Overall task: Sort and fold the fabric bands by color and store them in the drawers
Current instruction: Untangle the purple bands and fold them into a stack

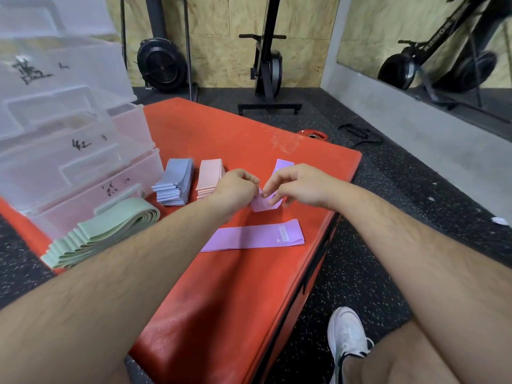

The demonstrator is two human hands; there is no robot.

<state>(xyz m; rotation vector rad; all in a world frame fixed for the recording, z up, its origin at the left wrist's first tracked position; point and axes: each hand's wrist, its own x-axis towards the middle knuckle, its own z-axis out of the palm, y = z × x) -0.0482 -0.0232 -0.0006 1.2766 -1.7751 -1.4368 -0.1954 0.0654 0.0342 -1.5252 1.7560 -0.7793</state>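
Note:
On the red mat, my left hand and my right hand both pinch one purple band, which is bent up between them; its far end shows behind my right hand. A second purple band lies flat just in front of my hands. Folded blue bands and folded pink bands stand in two stacks to the left. Folded green bands lie fanned out at the near left. The clear plastic drawers stand at the left, with handwritten labels.
Black speckled gym floor surrounds the mat. Exercise machines stand along the plywood wall behind. A red weight plate lies past the mat's far corner. My white shoe is on the floor at the right of the mat.

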